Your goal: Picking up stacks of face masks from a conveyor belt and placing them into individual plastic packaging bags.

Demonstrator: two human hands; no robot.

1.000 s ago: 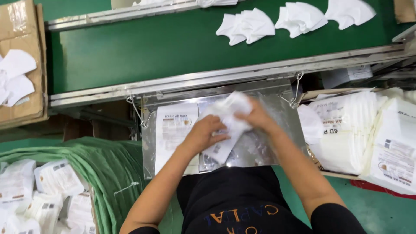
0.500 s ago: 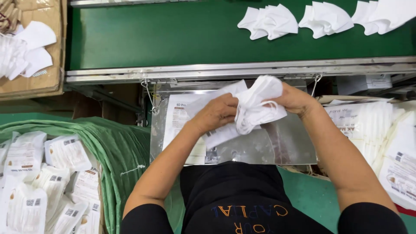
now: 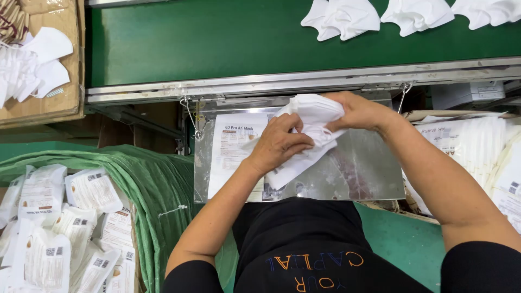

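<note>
The left hand was curled around a white pouch and held it by the upper end. The right hand was closed on a bunch of white masks and pressed them against the top of that pouch. Both hands were close together — the masks sat between them. The pouch hung down over a shiny metal tray, right in front of the person's black shirt. A printed paper sheet lay flat on the tray, just left of the left hand.

Behind the tray ran a green belt with more white masks lying on it. To the left, a green sack held many filled packs. A cardboard box with loose masks sat at the far left — well apart from the hands. On the right side stood stacks of flat pouches.
</note>
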